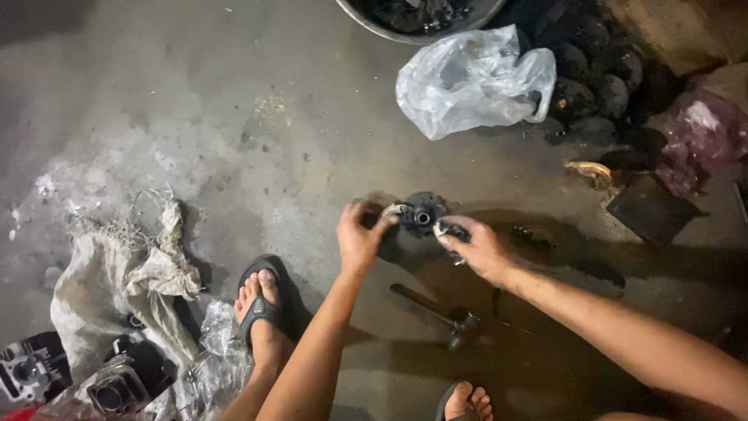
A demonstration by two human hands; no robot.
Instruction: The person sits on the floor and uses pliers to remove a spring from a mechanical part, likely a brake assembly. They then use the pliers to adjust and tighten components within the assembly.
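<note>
A dark, round metal engine part (421, 214) with a hole in its middle stands on the concrete floor (257, 132). My left hand (360, 235) grips its left side, fingers curled around the rim. My right hand (477, 245) holds its right side and pinches a small pale scrap, perhaps a rag, against it. A dark rod-shaped tool or valve (436, 310) lies on the wet floor just below my hands, untouched.
My sandalled feet (261, 308) rest nearby. A dirty cloth sack (117, 273) and engine cylinder parts (31, 370) lie at left. A crumpled clear plastic bag (471, 78), a metal basin (413, 19) and dark greasy parts (592, 86) sit at the top right. Oil stains spread at right.
</note>
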